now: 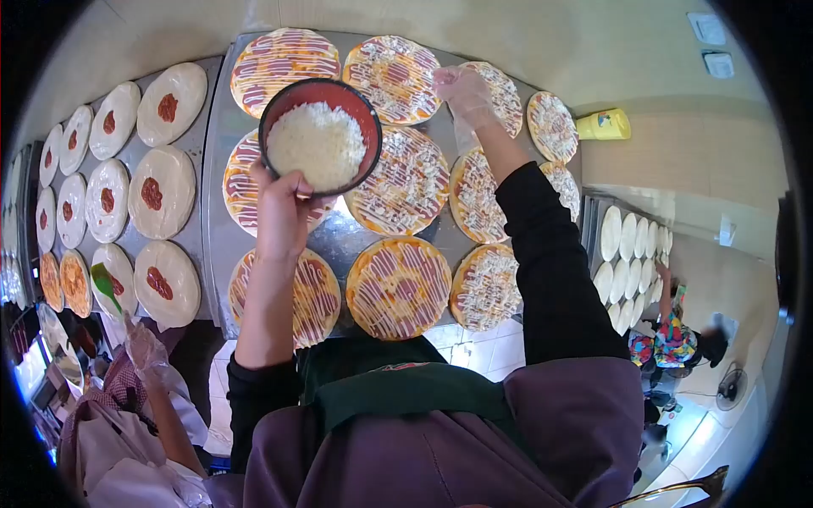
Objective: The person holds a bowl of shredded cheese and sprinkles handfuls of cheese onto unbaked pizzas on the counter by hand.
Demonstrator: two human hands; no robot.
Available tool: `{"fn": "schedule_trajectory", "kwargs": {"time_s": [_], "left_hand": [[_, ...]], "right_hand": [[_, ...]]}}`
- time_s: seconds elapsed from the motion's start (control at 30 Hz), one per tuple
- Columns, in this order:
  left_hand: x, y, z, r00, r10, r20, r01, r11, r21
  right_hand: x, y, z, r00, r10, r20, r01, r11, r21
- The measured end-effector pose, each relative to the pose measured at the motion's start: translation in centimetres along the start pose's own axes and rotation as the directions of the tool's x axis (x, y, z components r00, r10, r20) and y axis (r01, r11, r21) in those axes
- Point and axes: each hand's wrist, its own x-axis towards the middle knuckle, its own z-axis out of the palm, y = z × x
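My left hand grips the rim of a dark bowl with a red inside, thumb over the near edge. White grated cheese partly fills it. The bowl is held above the pizzas on the left of the metal table, hiding parts of them. My right hand, in a clear plastic glove, is over the far side with its fingers drawn together; what they hold is hidden. It hovers between a pizza with some white shreds and a pizza more thickly covered.
More striped pizzas fill the metal table. On the left table lie dough rounds with red sauce; a co-worker's gloved hand holds a green spatula there. A yellow bottle stands right. Plain dough rounds and another person are farther right.
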Motion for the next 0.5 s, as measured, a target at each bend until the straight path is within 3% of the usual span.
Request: {"fn": "schedule_trajectory", "kwargs": {"time_s": [0.07, 0.2, 0.27, 0.3, 0.37, 0.4, 0.47, 0.5], "left_hand": [[1.7, -0.3, 0.8, 0.995, -0.044, -0.093, 0.046, 0.999, 0.014], [4.6, -1.2, 3.6, 0.997, -0.035, -0.066, 0.04, 0.996, 0.08], [5.5, -1.4, 4.3, 0.997, -0.051, -0.064, 0.057, 0.994, 0.095], [5.9, -1.4, 4.7, 0.996, -0.064, -0.059, 0.07, 0.992, 0.105], [6.4, -1.4, 5.2, 0.996, -0.076, -0.049, 0.081, 0.99, 0.113], [6.7, -1.5, 5.5, 0.994, -0.099, -0.043, 0.104, 0.986, 0.129], [6.9, -1.6, 5.9, 0.992, -0.126, -0.033, 0.129, 0.981, 0.147], [6.9, -1.6, 6.1, 0.991, -0.137, -0.004, 0.136, 0.979, 0.153]], "right_hand": [[-0.2, -0.6, -0.2, 0.994, -0.089, -0.063, 0.089, 0.996, 0.001], [-0.7, -3.3, -3.3, 0.99, -0.088, -0.115, 0.077, 0.993, -0.091], [-0.9, -4.1, -3.7, 0.993, -0.105, -0.046, 0.112, 0.969, 0.219], [-1.3, -5.1, -4.1, 0.993, -0.105, -0.047, 0.113, 0.969, 0.221], [-2.9, -8.0, -4.7, 0.967, -0.201, 0.155, 0.044, 0.735, 0.676], [-3.5, -9.5, -5.0, 0.968, -0.198, 0.153, 0.043, 0.736, 0.676], [-4.5, -11.8, -5.2, 0.877, -0.317, 0.361, 0.054, 0.812, 0.582], [-4.9, -12.3, -4.8, 0.88, -0.314, 0.357, 0.053, 0.812, 0.581]]}}
